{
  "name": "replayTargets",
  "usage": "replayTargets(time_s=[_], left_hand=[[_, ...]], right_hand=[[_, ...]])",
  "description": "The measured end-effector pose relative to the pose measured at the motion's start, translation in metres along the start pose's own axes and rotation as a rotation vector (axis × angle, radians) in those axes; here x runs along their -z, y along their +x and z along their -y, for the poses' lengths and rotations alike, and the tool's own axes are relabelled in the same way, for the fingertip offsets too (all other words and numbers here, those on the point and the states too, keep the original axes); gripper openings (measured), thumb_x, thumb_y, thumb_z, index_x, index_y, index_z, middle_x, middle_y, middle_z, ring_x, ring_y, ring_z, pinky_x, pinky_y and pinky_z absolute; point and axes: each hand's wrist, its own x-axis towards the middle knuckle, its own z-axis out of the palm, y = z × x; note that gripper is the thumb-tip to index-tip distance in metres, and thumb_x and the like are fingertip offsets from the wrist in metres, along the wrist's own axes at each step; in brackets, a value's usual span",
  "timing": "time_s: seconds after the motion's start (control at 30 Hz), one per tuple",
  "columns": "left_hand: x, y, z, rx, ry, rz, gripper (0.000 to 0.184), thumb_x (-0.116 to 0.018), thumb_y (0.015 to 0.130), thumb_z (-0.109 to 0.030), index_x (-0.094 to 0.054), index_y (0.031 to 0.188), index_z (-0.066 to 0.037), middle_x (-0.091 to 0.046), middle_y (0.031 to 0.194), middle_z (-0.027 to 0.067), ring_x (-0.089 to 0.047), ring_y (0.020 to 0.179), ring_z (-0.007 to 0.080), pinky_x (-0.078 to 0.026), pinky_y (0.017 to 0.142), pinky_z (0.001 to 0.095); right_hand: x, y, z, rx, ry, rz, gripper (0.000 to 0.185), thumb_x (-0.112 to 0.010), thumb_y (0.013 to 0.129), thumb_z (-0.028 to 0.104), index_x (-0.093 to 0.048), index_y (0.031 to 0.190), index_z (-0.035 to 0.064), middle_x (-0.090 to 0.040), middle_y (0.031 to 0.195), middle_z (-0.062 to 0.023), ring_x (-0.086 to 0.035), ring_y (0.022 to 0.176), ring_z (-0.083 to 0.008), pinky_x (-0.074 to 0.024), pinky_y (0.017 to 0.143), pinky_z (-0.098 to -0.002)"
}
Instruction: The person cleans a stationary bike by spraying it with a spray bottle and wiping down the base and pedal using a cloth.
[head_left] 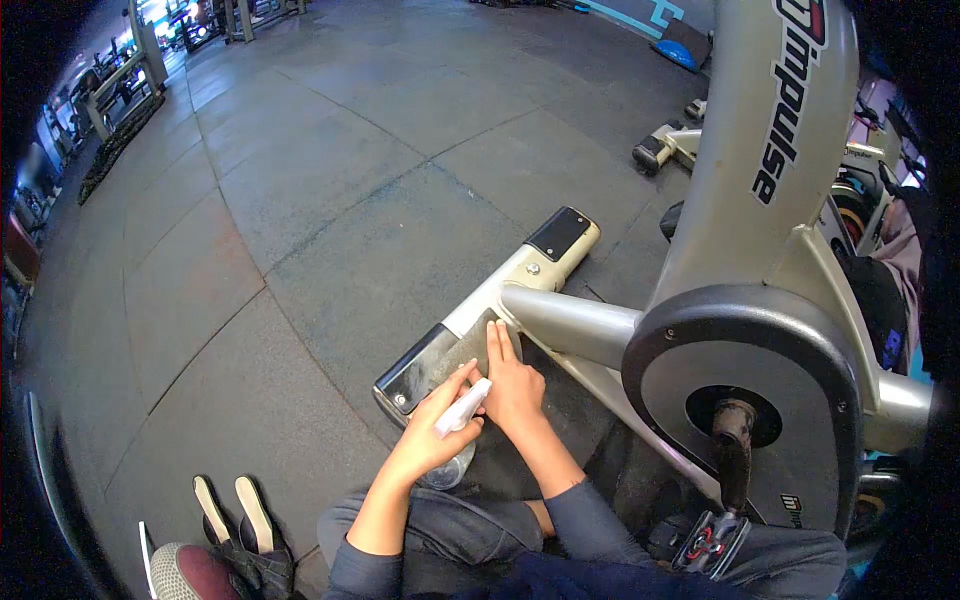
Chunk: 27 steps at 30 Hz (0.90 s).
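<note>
A spray bottle with a white trigger head (462,408) and a clear body (450,472) is in my left hand (428,432), whose fingers are wrapped round its neck. Beside it, my right hand (515,390) presses a grey cloth (482,342) against the bike's front foot bar, with two fingers stretched out along the cloth and the others curled. The cream foot bar (487,300) lies on the floor and has black end caps (562,234). A silver tube (570,322) joins it to the exercise bike's frame (745,200).
To the right are the bike's round grey housing (750,440), its crank (735,440) and a pedal (712,545). Sandals (240,530) lie on the rubber floor at lower left. Another bike's foot (655,148) stands beyond, with a blue balance dome (678,53) farther back.
</note>
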Motion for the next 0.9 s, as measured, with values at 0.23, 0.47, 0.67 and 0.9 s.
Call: replayTargets(time_s=[0.23,0.47,0.67,0.9], left_hand=[[-0.003,0.000,-0.005,0.017,-0.081,-0.021,0.075,-0.065,0.076,0.002,-0.041,0.146,-0.006,-0.060,0.104,0.0087,-0.065,0.093,0.0184,-0.052,0.086,0.0323],[0.001,0.002,-0.001,0.018,-0.035,0.011,0.077,-0.063,0.079,0.005,-0.036,0.150,-0.009,-0.060,0.114,0.0083,-0.064,0.098,0.0158,-0.051,0.088,0.0303],[0.000,0.001,0.003,0.006,0.009,-0.011,0.078,-0.063,0.079,0.005,-0.036,0.150,-0.010,-0.060,0.114,0.0087,-0.064,0.097,0.0161,-0.052,0.088,0.0304],[-0.003,0.000,-0.004,0.021,-0.038,-0.021,0.077,-0.065,0.076,0.003,-0.040,0.148,-0.008,-0.060,0.108,0.0099,-0.065,0.093,0.0175,-0.052,0.086,0.0312]], right_hand=[[0.007,0.050,0.008,-0.003,0.039,0.040,0.082,-0.049,0.092,0.058,-0.022,0.155,0.0135,-0.028,0.160,-0.0073,-0.071,0.089,-0.0354,-0.0569,0.073,-0.0458],[-0.007,0.059,0.008,0.013,-0.051,-0.015,0.083,-0.050,0.092,0.058,-0.022,0.156,0.0116,-0.027,0.160,-0.0076,-0.072,0.079,-0.0315,-0.0571,0.063,-0.0429],[0.003,0.002,0.000,0.015,0.010,-0.029,0.080,-0.054,0.092,0.054,-0.025,0.154,0.0125,-0.030,0.159,-0.0080,-0.072,0.073,-0.0315,-0.0561,0.058,-0.0420],[-0.003,0.013,-0.008,0.036,0.026,-0.041,0.079,-0.053,0.092,0.053,-0.023,0.155,0.0148,-0.030,0.159,-0.0061,-0.071,0.076,-0.0330,-0.0560,0.062,-0.0433]])
